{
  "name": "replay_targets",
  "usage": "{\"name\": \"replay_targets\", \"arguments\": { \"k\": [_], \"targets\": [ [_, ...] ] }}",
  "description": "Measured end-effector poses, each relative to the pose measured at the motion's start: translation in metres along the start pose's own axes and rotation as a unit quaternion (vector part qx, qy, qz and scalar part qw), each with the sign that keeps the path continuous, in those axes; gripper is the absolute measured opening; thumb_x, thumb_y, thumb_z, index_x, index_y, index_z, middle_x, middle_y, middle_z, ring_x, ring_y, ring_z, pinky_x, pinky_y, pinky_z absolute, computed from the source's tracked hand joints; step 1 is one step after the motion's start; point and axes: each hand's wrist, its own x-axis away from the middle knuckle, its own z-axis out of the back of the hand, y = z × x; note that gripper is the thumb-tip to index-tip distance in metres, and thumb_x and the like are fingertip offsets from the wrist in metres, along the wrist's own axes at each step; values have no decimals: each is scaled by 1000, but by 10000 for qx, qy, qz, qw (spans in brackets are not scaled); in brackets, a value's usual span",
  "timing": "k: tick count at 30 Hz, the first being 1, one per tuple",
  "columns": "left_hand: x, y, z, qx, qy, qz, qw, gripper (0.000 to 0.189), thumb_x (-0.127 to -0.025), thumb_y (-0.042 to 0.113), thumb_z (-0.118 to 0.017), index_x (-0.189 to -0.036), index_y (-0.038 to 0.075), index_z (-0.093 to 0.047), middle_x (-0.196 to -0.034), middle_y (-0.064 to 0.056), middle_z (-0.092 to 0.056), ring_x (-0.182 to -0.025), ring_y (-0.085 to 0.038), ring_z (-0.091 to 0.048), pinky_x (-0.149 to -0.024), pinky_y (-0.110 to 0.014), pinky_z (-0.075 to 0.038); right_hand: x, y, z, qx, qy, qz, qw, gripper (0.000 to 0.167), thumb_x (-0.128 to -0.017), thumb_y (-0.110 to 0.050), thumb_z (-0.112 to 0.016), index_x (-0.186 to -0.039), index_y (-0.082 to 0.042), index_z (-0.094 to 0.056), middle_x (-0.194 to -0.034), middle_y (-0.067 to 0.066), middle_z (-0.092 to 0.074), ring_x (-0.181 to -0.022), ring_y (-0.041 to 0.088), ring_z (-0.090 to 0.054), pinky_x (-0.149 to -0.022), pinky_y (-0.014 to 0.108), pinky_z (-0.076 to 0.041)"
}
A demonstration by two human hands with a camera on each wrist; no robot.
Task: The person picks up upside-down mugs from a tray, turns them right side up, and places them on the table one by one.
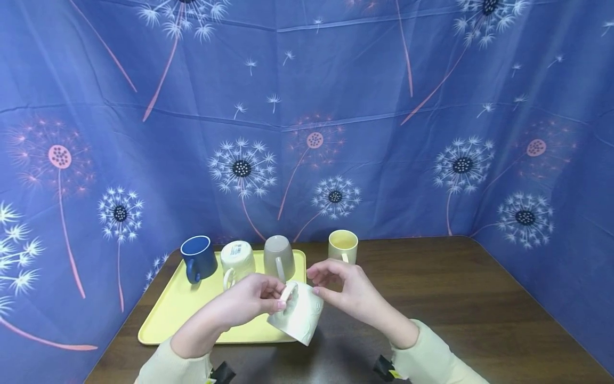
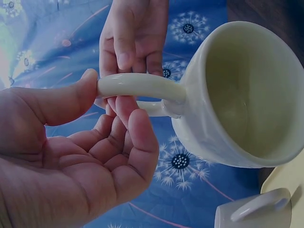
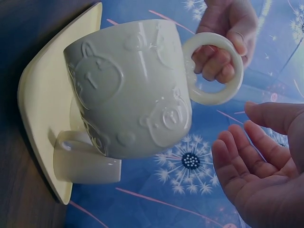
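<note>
A cream mug with raised animal figures hangs tilted, mouth downward, over the tray's right front edge. My left hand pinches its ring handle between thumb and fingers, as the left wrist view shows at the handle. In the right wrist view the mug's embossed side faces the camera. Close by on the right, my right hand has its fingers loosely bent and holds nothing; the right wrist view shows a gap between that hand and the mug.
On the yellow tray stand a dark blue mug, mouth up, an upside-down cream mug and an upside-down grey mug. A pale yellow mug stands upright on the wooden table, right of the tray. A blue curtain hangs behind.
</note>
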Motion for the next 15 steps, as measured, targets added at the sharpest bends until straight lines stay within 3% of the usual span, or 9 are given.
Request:
{"name": "replay_targets", "arguments": {
  "k": [8,15],
  "targets": [
    [-8,1,-9,66,-198,-110,9997,13,-85,0,-63,-94,-9,-63,-77,-6,-62,-69,-9,-53,-60,-21,-46,1,3,-5,444,-9,268,9987,26,-79,-5,-73,-104,-10,-66,-93,0,-68,-81,14,-65,-75,27,-53],
    [-13,1,-16,-8,-280,11,9996,11,-85,-1,-64,-93,-8,-63,-78,-6,-64,-70,-9,-55,-62,-22,-47,3,7,-8,516,-117,291,9982,23,-80,-5,-73,-101,-8,-67,-91,0,-68,-80,8,-63,-74,26,-53]
  ]
}}
